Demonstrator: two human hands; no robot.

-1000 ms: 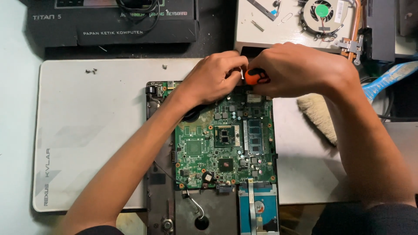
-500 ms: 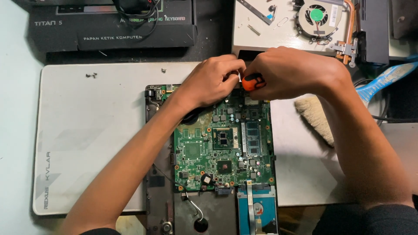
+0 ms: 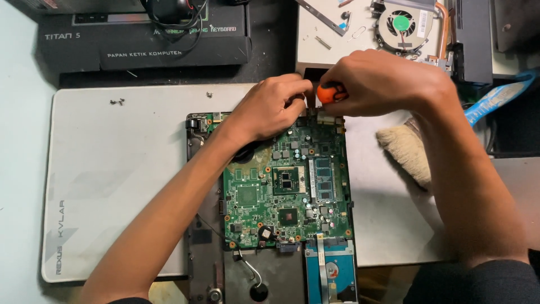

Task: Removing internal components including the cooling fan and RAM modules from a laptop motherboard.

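A green laptop motherboard (image 3: 287,188) lies in an open dark laptop chassis (image 3: 205,247) on a pale grey work mat (image 3: 124,169). My right hand (image 3: 382,81) is closed around an orange-handled screwdriver (image 3: 331,93) at the board's far edge. My left hand (image 3: 270,107) rests on the board's upper left part, its fingertips pinching the screwdriver's metal shaft. The screwdriver tip is hidden behind the fingers. A hard drive (image 3: 332,270) sits at the near right of the chassis.
A pale brush (image 3: 408,152) lies on the mat to the right. Loose screws (image 3: 117,102) lie at the mat's far left. A black keyboard box (image 3: 146,42) stands behind. A cooling fan with a copper pipe (image 3: 408,25) lies on a white tray at the back right.
Both hands stay at the board's far edge with the screwdriver; only small shifts of the fingers and of the camera show.
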